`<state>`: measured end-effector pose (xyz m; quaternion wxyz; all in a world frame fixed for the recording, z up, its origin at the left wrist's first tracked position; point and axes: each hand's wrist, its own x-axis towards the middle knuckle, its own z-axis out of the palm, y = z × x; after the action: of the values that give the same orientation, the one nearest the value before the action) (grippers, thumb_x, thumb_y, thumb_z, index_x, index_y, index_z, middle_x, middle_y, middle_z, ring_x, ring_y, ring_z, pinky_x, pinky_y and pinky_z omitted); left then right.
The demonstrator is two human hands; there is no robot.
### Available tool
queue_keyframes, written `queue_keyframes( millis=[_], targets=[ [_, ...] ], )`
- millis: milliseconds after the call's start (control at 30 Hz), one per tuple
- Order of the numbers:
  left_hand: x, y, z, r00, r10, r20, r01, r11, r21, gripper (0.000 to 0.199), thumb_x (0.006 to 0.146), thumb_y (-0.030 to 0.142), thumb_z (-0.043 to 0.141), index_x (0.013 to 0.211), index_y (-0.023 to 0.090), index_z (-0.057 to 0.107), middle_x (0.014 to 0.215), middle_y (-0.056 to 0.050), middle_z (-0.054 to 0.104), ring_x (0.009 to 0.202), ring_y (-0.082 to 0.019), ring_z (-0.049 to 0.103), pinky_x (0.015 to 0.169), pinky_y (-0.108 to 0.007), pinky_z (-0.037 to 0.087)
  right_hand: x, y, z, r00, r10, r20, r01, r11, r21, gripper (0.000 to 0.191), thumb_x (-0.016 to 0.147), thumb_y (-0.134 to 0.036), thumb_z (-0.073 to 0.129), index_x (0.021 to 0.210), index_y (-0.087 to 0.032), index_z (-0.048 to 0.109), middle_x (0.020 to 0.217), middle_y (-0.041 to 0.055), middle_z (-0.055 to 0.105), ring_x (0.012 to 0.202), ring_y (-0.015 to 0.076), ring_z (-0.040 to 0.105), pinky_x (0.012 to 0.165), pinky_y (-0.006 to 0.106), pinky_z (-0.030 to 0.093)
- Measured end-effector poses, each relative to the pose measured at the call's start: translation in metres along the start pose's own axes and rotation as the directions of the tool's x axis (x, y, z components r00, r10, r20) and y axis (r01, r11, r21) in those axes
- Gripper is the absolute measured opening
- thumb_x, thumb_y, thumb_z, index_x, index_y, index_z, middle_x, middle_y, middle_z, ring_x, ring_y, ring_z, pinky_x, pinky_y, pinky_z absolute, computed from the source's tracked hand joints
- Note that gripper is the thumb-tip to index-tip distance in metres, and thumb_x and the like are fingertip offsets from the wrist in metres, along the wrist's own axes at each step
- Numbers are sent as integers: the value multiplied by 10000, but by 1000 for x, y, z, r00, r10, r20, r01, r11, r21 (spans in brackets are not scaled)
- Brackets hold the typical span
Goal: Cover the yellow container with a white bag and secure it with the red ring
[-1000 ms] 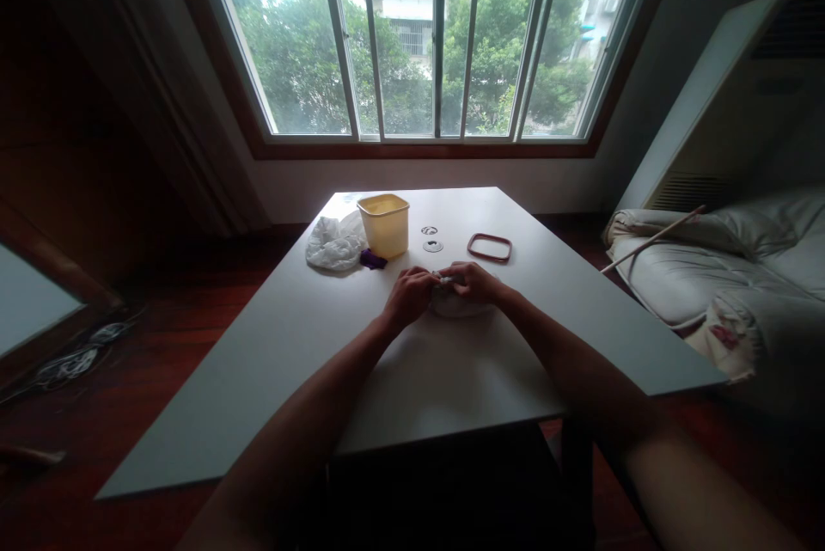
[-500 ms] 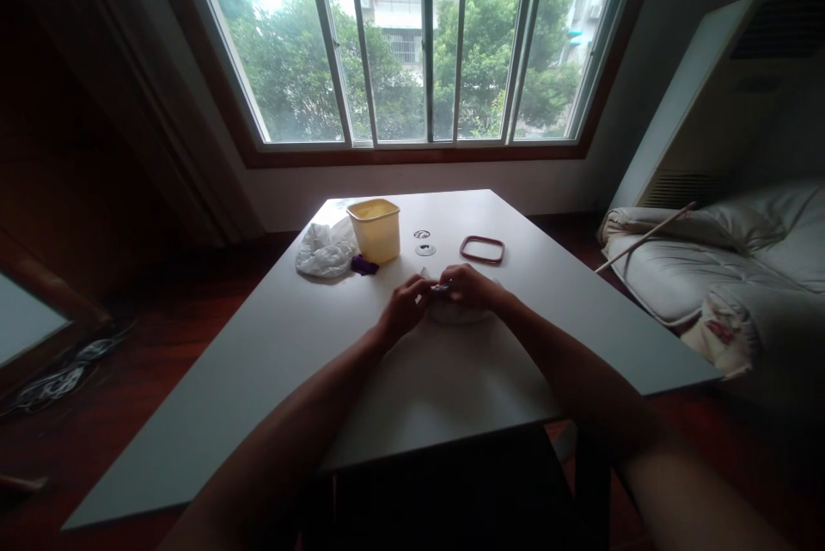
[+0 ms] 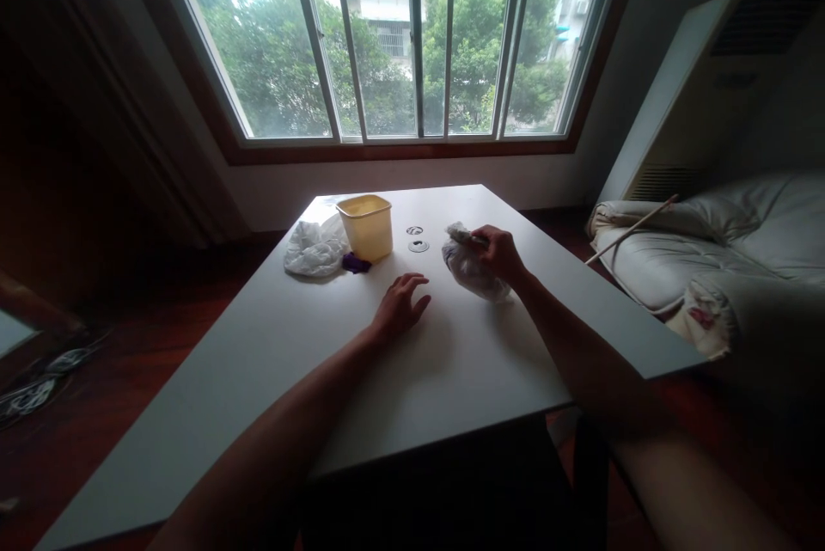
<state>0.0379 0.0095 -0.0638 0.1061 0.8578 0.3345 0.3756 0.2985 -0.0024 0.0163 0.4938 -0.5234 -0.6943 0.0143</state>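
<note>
A whitish, translucent plastic bag (image 3: 473, 272) with a gathered neck hangs from my right hand (image 3: 499, 252), whose fingers are closed round the neck. The bag bulges, but its contents cannot be made out. My left hand (image 3: 400, 307) is empty over the middle of the white table (image 3: 271, 388), with the fingers apart. Beyond it, to the left, stands a yellow plastic tub (image 3: 366, 231), open at the top. Against the tub's base lies a small dark purple cloth-like piece (image 3: 356, 263). Another crumpled white plastic bag (image 3: 314, 250) rests left of the tub.
Two round cable-hole fittings (image 3: 418, 247) sit in the tabletop between the tub and my right hand. A pale sofa (image 3: 650, 263) with a thin stick (image 3: 635, 229) on it is at the right. Behind the table is a window (image 3: 418, 78); cables (image 3: 32, 396) lie on the floor at left.
My hands have parted. The right one has lifted the bag by its neck and moved it right, over where the brown-rimmed lid lay, now out of sight. My left hand has let go.
</note>
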Motion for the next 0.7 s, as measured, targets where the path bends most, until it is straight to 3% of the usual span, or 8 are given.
queue_keyframes(
  millis=[133,300,533,700],
  targets=[
    [-3,-9,4,994,-71,82,65,995,70,227,871,292,634,1078,221,694,1255,-96,667,1177,-279,625,1038,-471,508,18,15,-18,984,80,-156,-88,995,-42,276,859,-395,652,948,-142,719,889,113,744,808,248,678,804,369,520],
    [-4,-9,3,989,-55,138,36,990,137,172,880,323,614,982,243,728,1183,-80,705,1114,-274,658,988,-437,538,60,49,-43,965,71,-252,-126,970,-209,249,842,-331,668,964,-124,734,962,147,750,874,245,685,866,361,498],
    [-3,-4,-2,980,-74,183,44,986,163,207,901,318,580,1029,236,721,1208,-89,693,1136,-289,636,1005,-448,517,103,114,-59,946,248,-208,-316,845,-431,254,852,-276,656,1003,-91,744,1026,205,740,885,228,660,829,331,453],
    [-5,0,-7,963,-125,239,90,984,152,239,916,330,559,1085,243,705,1282,-80,658,1207,-274,594,1066,-437,473,102,146,-48,867,492,-80,-458,722,-518,314,905,-268,616,1090,-32,707,1104,252,707,935,207,640,782,290,424]
  ],
)
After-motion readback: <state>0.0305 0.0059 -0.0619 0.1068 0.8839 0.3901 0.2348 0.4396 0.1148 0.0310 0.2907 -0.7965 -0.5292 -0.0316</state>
